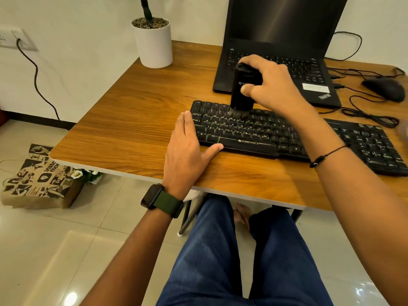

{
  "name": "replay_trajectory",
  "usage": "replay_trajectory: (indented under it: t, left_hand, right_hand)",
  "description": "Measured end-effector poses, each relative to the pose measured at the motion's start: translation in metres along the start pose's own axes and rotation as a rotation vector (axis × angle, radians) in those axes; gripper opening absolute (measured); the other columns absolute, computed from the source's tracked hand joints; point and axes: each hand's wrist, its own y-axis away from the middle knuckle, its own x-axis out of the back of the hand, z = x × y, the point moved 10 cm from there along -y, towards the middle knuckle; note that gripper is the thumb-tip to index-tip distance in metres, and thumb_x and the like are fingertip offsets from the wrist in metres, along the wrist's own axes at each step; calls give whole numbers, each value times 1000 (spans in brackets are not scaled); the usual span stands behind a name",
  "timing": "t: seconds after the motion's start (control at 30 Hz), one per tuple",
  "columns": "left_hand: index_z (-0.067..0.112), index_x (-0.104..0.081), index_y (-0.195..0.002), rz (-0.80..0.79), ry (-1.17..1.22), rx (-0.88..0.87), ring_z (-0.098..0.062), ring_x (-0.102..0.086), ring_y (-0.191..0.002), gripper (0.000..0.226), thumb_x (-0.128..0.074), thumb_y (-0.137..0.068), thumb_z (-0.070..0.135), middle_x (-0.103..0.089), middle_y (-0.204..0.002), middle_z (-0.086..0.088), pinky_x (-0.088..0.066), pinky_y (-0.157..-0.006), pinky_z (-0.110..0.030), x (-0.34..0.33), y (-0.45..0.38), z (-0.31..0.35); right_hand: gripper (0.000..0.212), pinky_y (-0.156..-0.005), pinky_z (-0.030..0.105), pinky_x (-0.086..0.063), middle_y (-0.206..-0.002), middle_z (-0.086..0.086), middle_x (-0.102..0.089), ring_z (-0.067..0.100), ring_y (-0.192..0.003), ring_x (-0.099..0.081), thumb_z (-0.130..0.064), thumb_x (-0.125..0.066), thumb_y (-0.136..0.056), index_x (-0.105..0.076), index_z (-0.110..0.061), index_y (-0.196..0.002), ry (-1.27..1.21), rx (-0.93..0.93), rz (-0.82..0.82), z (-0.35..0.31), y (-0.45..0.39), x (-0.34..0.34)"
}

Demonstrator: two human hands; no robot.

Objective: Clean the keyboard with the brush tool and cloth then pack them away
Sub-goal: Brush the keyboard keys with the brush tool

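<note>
The right hand (268, 85) curls around the upright black brush tool (244, 89), its bristles touching the upper key rows of the keyboard (254, 134). The left hand (187, 144) lies flat, fingers straight, against the keyboard's left end, thumb at its near edge, on the counter (132, 120).

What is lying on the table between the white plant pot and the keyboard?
Nothing: in the head view, only bare table shows between the white plant pot and the keyboard.

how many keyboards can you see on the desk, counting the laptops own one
2. The external black keyboard lies at the desk's near edge, under the brush tool. The laptop behind it has its built-in one, partly hidden by the right hand.
</note>
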Motion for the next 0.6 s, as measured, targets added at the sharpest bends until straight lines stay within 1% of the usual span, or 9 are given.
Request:
replay_trajectory:
  t: [0.1, 0.17, 0.2, 0.3, 0.33, 0.43, 0.53, 0.6]
  left_hand:
    - [2, -10, -146, -1, 8, 5, -24, -21, -140, 99, -63, -78, 51, -19, -152, -15, -23, -111, -30, 0, 0, 0]
    - [2, -10, -146, -1, 10, 4, -24, -21, -140, 99, -63, -78, 51, -19, -152, -15, -23, -111, -30, 0, 0, 0]
    - [2, -10, -146, -2, 11, 2, -24, -21, -140, 99, -63, -78, 51, -19, -152, -15, -23, -111, -29, 0, 0, 0]
    - [1, -11, -146, -3, 15, -1, -25, -22, -140, 99, -64, -78, 51, -20, -152, -16, -24, -111, -30, -1, 0, 0]
    - [0, -12, -146, 1, 15, -1, -26, -23, -139, 99, -64, -78, 51, -21, -151, -17, -25, -111, -31, -1, 0, 0]
    - [-1, -15, -145, 16, 7, -6, -28, -28, -137, 99, -66, -77, 51, -24, -150, -18, -28, -109, -31, 0, 0, -1]
    - [-1, -15, -145, 23, 2, -5, -28, -27, -138, 99, -65, -77, 51, -24, -150, -18, -28, -109, -32, 1, -1, 0]
    - [-1, -14, -145, 24, 3, -5, -27, -26, -138, 100, -65, -77, 51, -23, -150, -18, -27, -110, -31, 1, 0, 1]
  right_hand:
    - [51, -102, 38, -37, -127, 3, -55, 27, -120, -45, -14, -60, -83, -46, -27, -131, 35, -8, 31, 4, 4, 13]
    - [51, -102, 42, -38, -125, 3, -56, 29, -120, -45, -15, -60, -83, -47, -27, -131, 33, -4, 22, 2, 7, 10]
    - [50, -101, 40, -39, -125, 2, -56, 28, -119, -46, -14, -60, -83, -47, -27, -130, 29, 4, 9, -1, 8, 6]
    - [48, -93, 28, -36, -123, 3, -57, 23, -114, -48, -14, -59, -84, -47, -27, -129, 10, 40, -18, -15, 9, -9]
    - [48, -91, 28, -36, -123, 3, -58, 22, -114, -49, -14, -58, -84, -47, -26, -129, 2, 55, -21, -22, 8, -14]
    - [48, -92, 31, -42, -122, 3, -58, 22, -112, -51, -15, -58, -85, -47, -26, -130, -31, 101, -34, -42, 4, -29]
    - [48, -90, 29, -44, -121, 2, -59, 20, -111, -53, -15, -59, -84, -47, -25, -130, -66, 139, -52, -60, -2, -42]
    - [48, -93, 32, -47, -120, 2, -59, 20, -110, -54, -15, -59, -84, -47, -24, -130, -108, 147, -52, -69, -5, -47]
